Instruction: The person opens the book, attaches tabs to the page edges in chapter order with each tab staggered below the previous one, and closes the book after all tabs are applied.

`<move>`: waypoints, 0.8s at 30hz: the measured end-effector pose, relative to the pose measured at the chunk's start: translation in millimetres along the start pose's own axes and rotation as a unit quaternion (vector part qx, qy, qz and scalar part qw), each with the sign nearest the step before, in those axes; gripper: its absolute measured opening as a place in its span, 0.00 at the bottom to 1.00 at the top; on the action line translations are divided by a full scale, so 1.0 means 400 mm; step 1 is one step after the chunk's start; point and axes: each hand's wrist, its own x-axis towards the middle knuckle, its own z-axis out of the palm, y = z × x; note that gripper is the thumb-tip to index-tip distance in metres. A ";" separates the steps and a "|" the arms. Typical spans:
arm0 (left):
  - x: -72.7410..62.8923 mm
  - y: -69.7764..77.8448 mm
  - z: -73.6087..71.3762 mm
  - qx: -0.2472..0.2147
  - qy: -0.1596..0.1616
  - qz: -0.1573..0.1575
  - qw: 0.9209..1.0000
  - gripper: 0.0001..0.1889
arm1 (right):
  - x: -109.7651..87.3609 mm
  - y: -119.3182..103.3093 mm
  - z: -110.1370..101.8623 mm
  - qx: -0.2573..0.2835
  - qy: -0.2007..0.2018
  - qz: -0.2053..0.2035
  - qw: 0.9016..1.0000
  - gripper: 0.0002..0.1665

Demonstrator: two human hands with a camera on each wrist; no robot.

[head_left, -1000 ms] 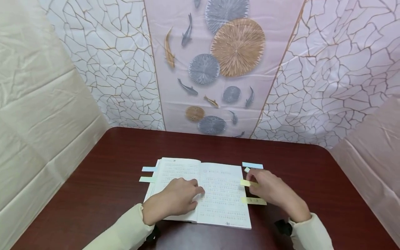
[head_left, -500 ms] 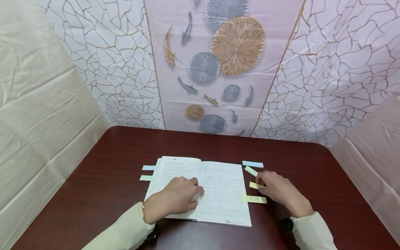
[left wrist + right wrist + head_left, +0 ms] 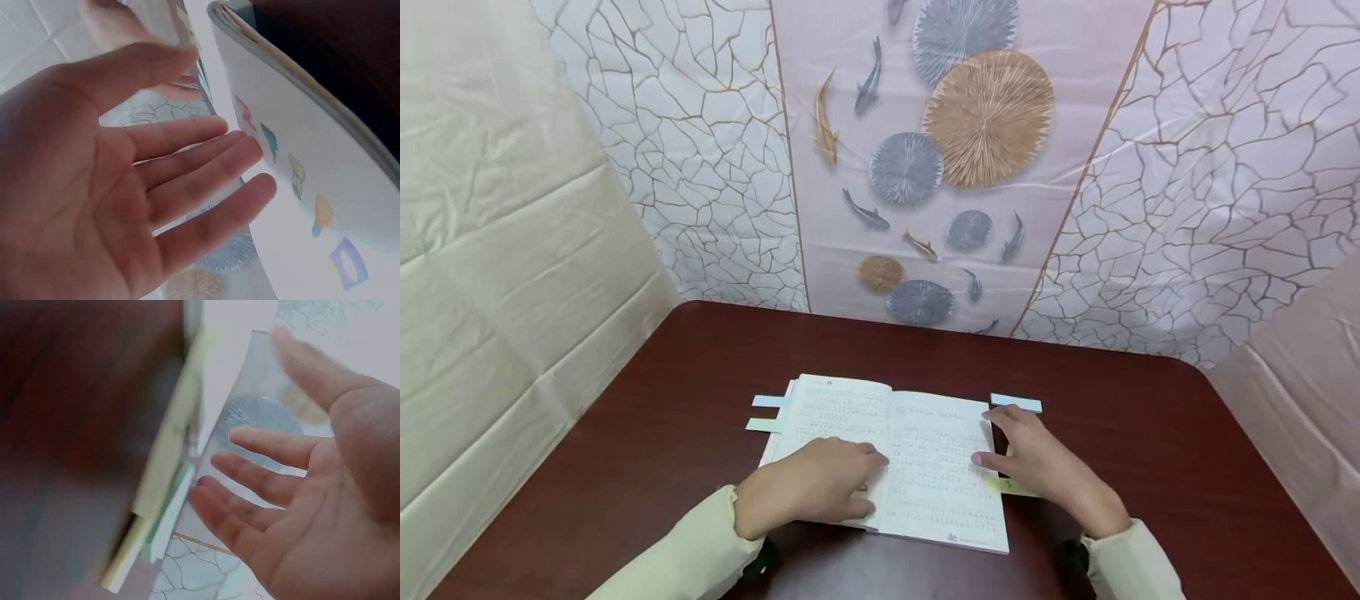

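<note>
An open book [image 3: 951, 492] of printed text lies on the dark table. My left hand [image 3: 816, 482] rests on its left page with fingertips near the spine; in the left wrist view those fingers [image 3: 206, 190] are nearly straight. Over the book's right edge, my right hand [image 3: 1045, 460] is spread, thumb and fingertips at the page margin. A yellow sticky strip [image 3: 1017, 488] sticks out from that edge under the hand. The right wrist view has a green sticky pad [image 3: 165, 522] beside a second yellow pad [image 3: 122, 569], both mostly hidden by the hand in the head view.
A light blue sticky pad [image 3: 1017, 403] lies past the book's upper right corner. Blue [image 3: 769, 401] and green [image 3: 764, 425] tabs jut out from the left pages. Behind the dark red table [image 3: 722, 350] hangs a patterned cloth [image 3: 985, 208].
My right hand first pulls a yellow sticky pad rightward off the book's edge, then lets go and moves left onto that edge with fingers spread. The left hand stays on the page.
</note>
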 end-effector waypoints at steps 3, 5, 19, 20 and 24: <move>-0.028 0.003 0.009 0.003 -0.038 -0.002 0.999 0.33 | 0.002 0.008 0.018 -0.040 0.008 -0.009 0.999 0.33; -0.047 0.003 0.022 0.016 -0.041 0.003 0.999 0.41 | 0.003 0.014 0.026 -0.058 0.009 -0.010 0.998 0.30; -0.097 -0.033 0.063 0.282 0.120 0.136 0.942 0.28 | 0.004 -0.003 0.028 -0.068 0.002 0.010 0.998 0.29; -0.099 -0.033 0.069 0.324 0.150 0.145 0.923 0.26 | 0.004 -0.003 0.028 -0.067 0.003 0.010 0.998 0.29; -0.107 -0.027 0.081 0.407 0.242 0.155 0.867 0.19 | 0.000 0.003 0.026 -0.063 -0.004 0.010 0.998 0.29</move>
